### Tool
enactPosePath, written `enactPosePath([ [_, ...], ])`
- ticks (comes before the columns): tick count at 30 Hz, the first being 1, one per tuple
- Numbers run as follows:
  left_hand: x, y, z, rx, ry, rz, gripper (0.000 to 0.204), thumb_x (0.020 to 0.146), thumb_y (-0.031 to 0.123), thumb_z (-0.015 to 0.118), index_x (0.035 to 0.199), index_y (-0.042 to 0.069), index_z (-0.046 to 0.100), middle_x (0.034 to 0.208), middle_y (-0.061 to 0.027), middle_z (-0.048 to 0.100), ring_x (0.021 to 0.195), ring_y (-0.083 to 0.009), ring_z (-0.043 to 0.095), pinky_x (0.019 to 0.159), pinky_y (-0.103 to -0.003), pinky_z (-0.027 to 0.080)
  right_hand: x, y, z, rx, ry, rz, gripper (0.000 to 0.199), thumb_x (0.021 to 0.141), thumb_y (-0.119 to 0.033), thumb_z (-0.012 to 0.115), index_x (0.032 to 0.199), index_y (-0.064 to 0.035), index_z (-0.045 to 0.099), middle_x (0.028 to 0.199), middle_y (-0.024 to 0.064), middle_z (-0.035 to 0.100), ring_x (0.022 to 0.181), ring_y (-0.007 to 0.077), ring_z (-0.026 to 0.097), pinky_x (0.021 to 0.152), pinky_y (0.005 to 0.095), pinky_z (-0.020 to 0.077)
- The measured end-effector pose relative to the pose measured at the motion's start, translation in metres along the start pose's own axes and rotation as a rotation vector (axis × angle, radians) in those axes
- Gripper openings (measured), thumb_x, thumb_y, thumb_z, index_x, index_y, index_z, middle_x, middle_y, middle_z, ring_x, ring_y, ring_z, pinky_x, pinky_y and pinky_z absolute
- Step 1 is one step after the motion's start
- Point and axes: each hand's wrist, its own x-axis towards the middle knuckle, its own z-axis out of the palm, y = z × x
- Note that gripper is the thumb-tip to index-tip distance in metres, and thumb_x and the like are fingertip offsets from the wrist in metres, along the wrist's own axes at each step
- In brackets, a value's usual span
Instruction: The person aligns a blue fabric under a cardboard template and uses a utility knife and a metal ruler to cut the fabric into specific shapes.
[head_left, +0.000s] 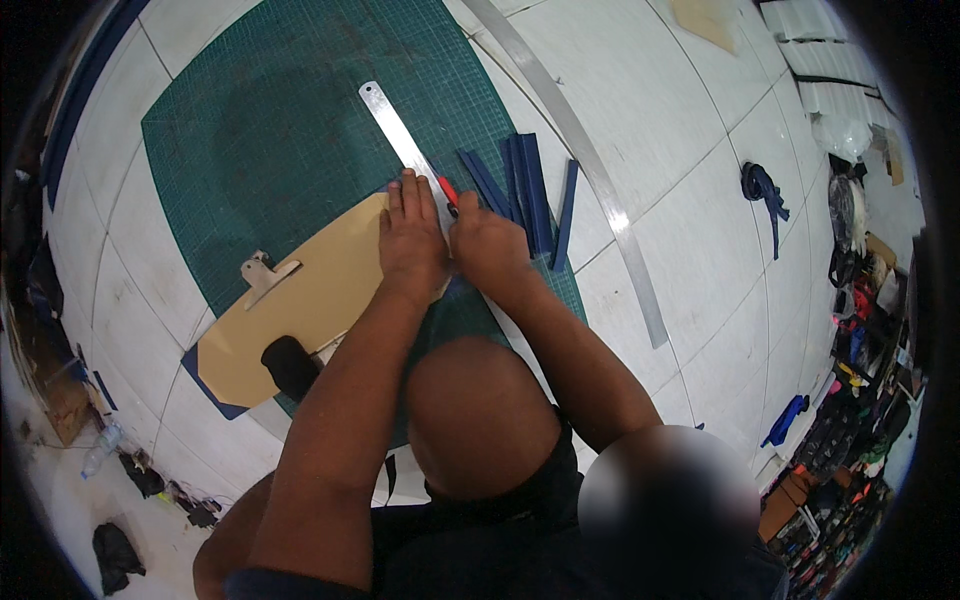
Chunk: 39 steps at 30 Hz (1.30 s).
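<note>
My left hand (413,243) lies flat, fingers stretched out, pressing on a steel ruler (392,122) and the end of a tan board (325,255). My right hand (488,243) is closed around a red utility knife (447,188), held against the ruler's right edge; its tip is too small to make out. Dark blue sheet material (222,400) shows from under the board's edges. A metal bulldog clip (268,278) grips the board's far edge, and a black object (290,368) rests near its near edge. Several dark blue strips (528,195) lie right of my right hand.
A green cutting mat (290,110) lies under the work on a white tiled floor (690,220). A long metal straightedge (610,190) runs along the right. Blue scraps (766,190) lie farther right, beside a cluttered wall of goods (850,420). My bent knee (480,415) is close below my hands.
</note>
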Motion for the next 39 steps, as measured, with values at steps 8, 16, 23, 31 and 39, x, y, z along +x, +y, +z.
enactPosePath([
  [8, -0.003, 0.003, -0.012, 0.031, -0.057, -0.018, 0.137, 0.064, 0.054, 0.089, 0.159, 0.000, 0.007, 0.167, -0.0175, 0.008, 0.155, -0.0353, 0.015, 0.121, -0.047, 0.030, -0.009, -0.007, -0.042, 0.125, -0.311, 0.149, 0.029, 0.095, -0.021, 0.057, 0.112, 0.0011, 0.047, 0.094, 0.0303, 0.070, 0.095, 0.0477, 0.069, 0.083, 0.0556, 0.0541],
  [16, -0.005, 0.013, -0.022, 0.010, -0.077, -0.022, 0.138, 0.062, 0.053, 0.091, 0.159, 0.000, 0.009, 0.167, -0.0177, 0.009, 0.155, -0.0352, 0.015, 0.122, -0.047, 0.029, -0.164, 0.053, -0.039, 0.080, -0.573, 0.389, 0.024, 0.098, -0.014, 0.045, 0.119, -0.0024, 0.043, 0.093, 0.0312, 0.069, 0.089, 0.0485, 0.069, 0.078, 0.0601, 0.0518],
  [23, -0.007, 0.007, -0.017, -0.002, -0.056, -0.009, 0.140, 0.059, 0.052, 0.093, 0.158, 0.000, 0.009, 0.167, -0.0179, 0.010, 0.155, -0.0353, 0.015, 0.122, -0.047, 0.029, -0.158, 0.039, -0.064, 0.062, -0.389, 0.304, 0.024, 0.100, -0.021, 0.049, 0.115, -0.0033, 0.043, 0.085, 0.0279, 0.069, 0.081, 0.0493, 0.068, 0.070, 0.0579, 0.0526],
  [31, -0.002, 0.008, -0.005, -0.016, -0.001, 0.010, 0.135, 0.064, 0.047, 0.091, 0.159, -0.001, 0.008, 0.167, -0.0183, 0.011, 0.154, -0.0362, 0.016, 0.122, -0.048, 0.029, -0.029, 0.013, -0.013, 0.170, -0.067, 0.151, 0.023, 0.096, -0.019, 0.053, 0.108, -0.0024, 0.042, 0.082, 0.0260, 0.069, 0.080, 0.0466, 0.069, 0.072, 0.0562, 0.0541],
  [39, 0.004, -0.002, 0.007, -0.067, 0.085, 0.011, 0.132, 0.064, 0.041, 0.091, 0.159, -0.001, 0.010, 0.166, -0.0188, 0.012, 0.154, -0.0377, 0.017, 0.121, -0.048, 0.029, -0.009, 0.005, 0.002, 0.104, -0.062, 0.082, 0.020, 0.093, -0.016, 0.054, 0.102, -0.0003, 0.045, 0.082, 0.0254, 0.070, 0.079, 0.0412, 0.072, 0.071, 0.0512, 0.0571],
])
